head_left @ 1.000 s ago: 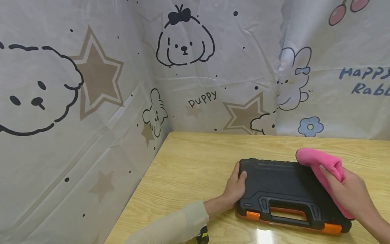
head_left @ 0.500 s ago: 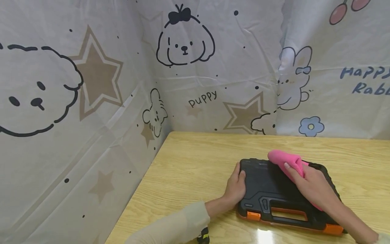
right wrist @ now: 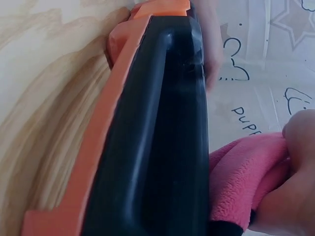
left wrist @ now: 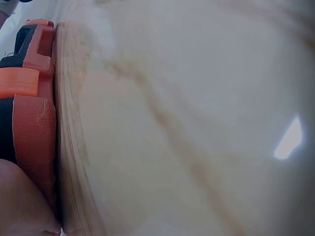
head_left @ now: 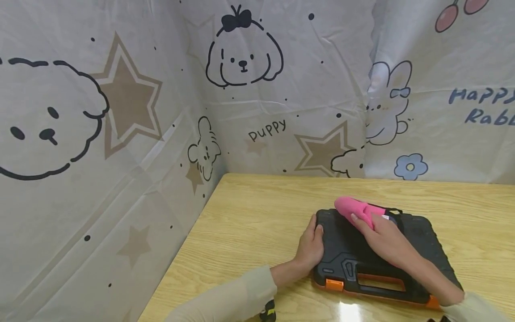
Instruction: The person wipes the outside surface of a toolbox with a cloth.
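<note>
A black plastic carry case [head_left: 335, 239] with an orange lower shell, orange latches and a moulded handle lies flat on the table, handle side towards me. My left hand [head_left: 311, 247] grips its left edge, thumb on the lid. In my right hand [head_left: 388, 239] is a folded pink cloth [head_left: 354, 210], pinched under the thumb and lying against the lid near its far left part. The right wrist view shows the fuzzy cloth [right wrist: 246, 169] against the case's dark top. At the left of the left wrist view, the orange shell [left wrist: 33, 142] meets the tabletop.
The light wood-grain table [head_left: 241, 223] extends left of and behind the case. A pale curtain [head_left: 261, 103] printed with puppies, stars and a rabbit hangs along the back and left. A small black object with a yellow mark [head_left: 268, 311] shows beneath my left sleeve.
My right hand has carried the pink cloth leftward over the lid, from the case's right side to near its far left part. The left hand and the case stay in place.
</note>
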`<state>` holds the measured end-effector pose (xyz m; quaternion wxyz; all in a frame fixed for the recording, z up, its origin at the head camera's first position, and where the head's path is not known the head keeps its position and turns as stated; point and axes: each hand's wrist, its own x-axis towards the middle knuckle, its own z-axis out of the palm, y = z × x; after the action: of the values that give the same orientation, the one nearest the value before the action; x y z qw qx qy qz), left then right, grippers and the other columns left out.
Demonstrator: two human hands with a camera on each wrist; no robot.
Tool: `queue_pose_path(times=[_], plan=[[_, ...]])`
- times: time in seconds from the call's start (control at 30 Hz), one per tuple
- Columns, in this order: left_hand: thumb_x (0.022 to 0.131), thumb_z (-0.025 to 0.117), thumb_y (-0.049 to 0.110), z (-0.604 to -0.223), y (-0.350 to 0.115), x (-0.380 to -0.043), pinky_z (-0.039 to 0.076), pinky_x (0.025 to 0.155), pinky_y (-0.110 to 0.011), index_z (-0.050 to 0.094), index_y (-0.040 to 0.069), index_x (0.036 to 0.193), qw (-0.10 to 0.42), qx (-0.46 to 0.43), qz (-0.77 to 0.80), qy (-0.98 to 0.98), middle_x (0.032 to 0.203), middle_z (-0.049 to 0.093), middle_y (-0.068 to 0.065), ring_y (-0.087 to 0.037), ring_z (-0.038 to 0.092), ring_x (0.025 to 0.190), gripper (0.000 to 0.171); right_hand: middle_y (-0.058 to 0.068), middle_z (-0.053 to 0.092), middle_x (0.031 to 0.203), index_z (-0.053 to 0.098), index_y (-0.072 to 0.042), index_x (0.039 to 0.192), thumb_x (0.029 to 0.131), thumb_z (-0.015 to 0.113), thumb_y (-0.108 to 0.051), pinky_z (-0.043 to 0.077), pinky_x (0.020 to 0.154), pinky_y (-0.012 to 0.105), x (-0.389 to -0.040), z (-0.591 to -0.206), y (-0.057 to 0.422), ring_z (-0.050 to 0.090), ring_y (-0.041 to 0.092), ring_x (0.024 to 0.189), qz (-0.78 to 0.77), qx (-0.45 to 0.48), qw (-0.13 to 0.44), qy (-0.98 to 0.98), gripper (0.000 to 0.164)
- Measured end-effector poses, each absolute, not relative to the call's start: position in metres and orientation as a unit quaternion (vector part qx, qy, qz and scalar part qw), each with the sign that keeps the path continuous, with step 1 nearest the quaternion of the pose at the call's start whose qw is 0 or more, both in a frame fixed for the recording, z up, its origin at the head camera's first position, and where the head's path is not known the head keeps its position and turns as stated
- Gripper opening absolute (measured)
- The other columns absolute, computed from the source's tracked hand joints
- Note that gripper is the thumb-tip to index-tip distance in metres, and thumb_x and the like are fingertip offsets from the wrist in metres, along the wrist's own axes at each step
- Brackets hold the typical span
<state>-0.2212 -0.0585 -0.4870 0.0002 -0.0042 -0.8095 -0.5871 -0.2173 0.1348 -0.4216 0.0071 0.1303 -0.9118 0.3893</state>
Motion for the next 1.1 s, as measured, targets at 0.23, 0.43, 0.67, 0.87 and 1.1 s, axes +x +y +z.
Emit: queue_pose_path(times=[0.23, 0.43, 0.67, 0.87, 1.1], plan=[[0.110, 0.035, 0.025, -0.488, -0.058, -0.221, 0.025, 0.117, -0.046, 0.028, 0.000, 0.156, 0.009, -0.003, -0.581, -0.814, 0.159, 0.033, -0.012, -0.026, 0.030, 0.144, 0.053, 0.000, 0.039, 0.071, 0.049, -0.011, 0.085, 0.102, 0.058, -0.028, 0.033, 0.054, 0.028, -0.225, -0.427, 0.118, 0.042, 0.016, 0.064, 0.387, 0.226, 0.030, -0.893, 0.026], [0.110, 0.035, 0.024, -0.490, -0.058, -0.222, 0.025, 0.117, -0.045, 0.028, 0.000, 0.156, 0.015, -0.009, -0.586, -0.810, 0.158, 0.033, -0.012, -0.025, 0.031, 0.144, 0.053, 0.006, 0.057, 0.083, 0.061, -0.007, 0.096, 0.101, 0.059, -0.024, 0.047, 0.075, 0.040, -0.226, -0.428, 0.110, 0.056, 0.026, 0.085, 0.360, 0.262, 0.057, -0.893, 0.018], [0.110, 0.035, 0.023, -0.489, -0.059, -0.221, 0.025, 0.117, -0.044, 0.029, 0.000, 0.156, 0.018, -0.013, -0.588, -0.808, 0.158, 0.033, -0.012, -0.024, 0.031, 0.144, 0.052, 0.029, 0.045, 0.145, 0.047, 0.008, 0.143, 0.104, 0.053, -0.034, 0.011, 0.104, 0.079, -0.225, -0.427, 0.104, 0.026, 0.055, 0.139, 0.327, 0.246, 0.012, -0.912, 0.059], [0.110, 0.035, 0.020, -0.489, -0.058, -0.222, 0.031, 0.115, -0.040, 0.035, 0.008, 0.156, 0.039, -0.028, -0.582, -0.812, 0.153, 0.042, -0.007, -0.020, 0.038, 0.140, 0.047, 0.025, 0.046, 0.147, 0.050, 0.004, 0.144, 0.104, 0.053, -0.033, 0.009, 0.102, 0.081, -0.227, -0.427, 0.096, 0.023, 0.057, 0.139, 0.323, 0.258, -0.001, -0.911, 0.055], [0.110, 0.035, 0.023, -0.490, -0.059, -0.221, 0.037, 0.111, -0.036, 0.045, 0.015, 0.151, 0.050, -0.039, -0.580, -0.812, 0.145, 0.053, -0.002, -0.016, 0.046, 0.133, 0.042, 0.020, 0.043, 0.151, 0.052, -0.002, 0.145, 0.103, 0.056, -0.031, 0.003, 0.102, 0.081, -0.225, -0.429, 0.087, 0.019, 0.056, 0.141, 0.290, 0.263, -0.003, -0.920, 0.051]])
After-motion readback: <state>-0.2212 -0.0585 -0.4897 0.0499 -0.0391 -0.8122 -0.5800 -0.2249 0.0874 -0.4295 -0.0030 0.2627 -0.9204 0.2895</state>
